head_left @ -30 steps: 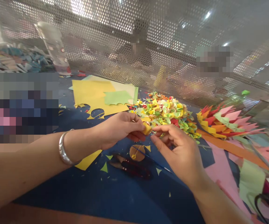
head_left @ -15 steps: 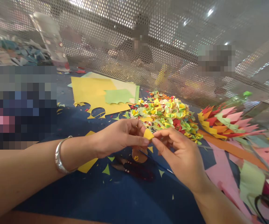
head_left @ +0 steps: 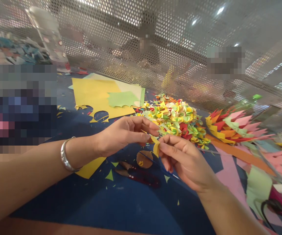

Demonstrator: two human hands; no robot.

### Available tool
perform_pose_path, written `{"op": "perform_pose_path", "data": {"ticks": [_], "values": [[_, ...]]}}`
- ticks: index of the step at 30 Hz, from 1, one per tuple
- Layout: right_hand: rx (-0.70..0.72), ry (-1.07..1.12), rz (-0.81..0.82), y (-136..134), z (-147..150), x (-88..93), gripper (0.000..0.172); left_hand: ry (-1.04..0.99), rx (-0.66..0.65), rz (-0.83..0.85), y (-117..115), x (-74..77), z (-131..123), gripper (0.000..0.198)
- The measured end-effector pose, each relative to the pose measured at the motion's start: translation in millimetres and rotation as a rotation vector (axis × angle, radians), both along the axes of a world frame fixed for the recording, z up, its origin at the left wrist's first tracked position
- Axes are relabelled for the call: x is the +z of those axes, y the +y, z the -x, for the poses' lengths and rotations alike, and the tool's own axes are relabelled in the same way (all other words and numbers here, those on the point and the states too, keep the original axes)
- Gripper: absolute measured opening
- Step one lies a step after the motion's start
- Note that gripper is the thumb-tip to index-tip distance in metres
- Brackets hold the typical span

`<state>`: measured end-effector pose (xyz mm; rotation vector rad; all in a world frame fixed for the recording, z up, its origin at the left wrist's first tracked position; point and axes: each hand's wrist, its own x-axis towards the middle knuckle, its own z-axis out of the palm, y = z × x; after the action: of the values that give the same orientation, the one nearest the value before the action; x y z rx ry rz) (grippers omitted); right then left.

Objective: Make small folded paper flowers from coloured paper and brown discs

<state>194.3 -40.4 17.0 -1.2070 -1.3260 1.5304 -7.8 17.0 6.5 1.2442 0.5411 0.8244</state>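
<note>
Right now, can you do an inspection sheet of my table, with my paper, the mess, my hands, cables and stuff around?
Surface: dark blue table, paper scraps on it.
Paper in hand: one yellow piece, bent.
Clutter: colourful paper heap beyond the hands; small dark-handled snips nearer you.
Hands: right fingers pinch the yellow piece; left fingers are close, touch unclear.
Cables: black cord-like loop at lower right; can't tell what.
Surroundings: perforated screen behind.

Wearer's hands (head_left: 125, 134) (head_left: 188, 160): two; bracelet (head_left: 64, 157): one; scissors (head_left: 144, 178): one pair.
</note>
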Motion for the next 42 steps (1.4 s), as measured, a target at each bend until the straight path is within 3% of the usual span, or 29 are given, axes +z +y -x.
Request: {"op": "perform_pose_path", "data": {"ticks": [6,15,21,34,42], "values": [[-0.017,-0.009,0.022,1.4,0.6,-3.1,0.024,0.067,-0.006,-0.123,0.0,0.3,0.1,0.009],[-0.131,-0.347,-0.365,-5.0,3.6,1.8,0.022,0.284,0.181,-0.341,1.1,-2.2,3.3,0.008],[-0.131,-0.409,-0.382,-6.4,6.1,2.6,0.020,0.315,0.166,-0.407,-3.8,-3.7,2.5,0.007],[-0.083,-0.327,-0.350,-4.0,3.3,2.2,0.018,0.124,0.079,-0.220,-0.1,-4.0,-0.2,0.006],[-0.068,-0.325,-0.350,-4.4,0.0,1.5,0.018,0.161,0.106,-0.296,-0.6,-6.9,0.2,0.004]]}}
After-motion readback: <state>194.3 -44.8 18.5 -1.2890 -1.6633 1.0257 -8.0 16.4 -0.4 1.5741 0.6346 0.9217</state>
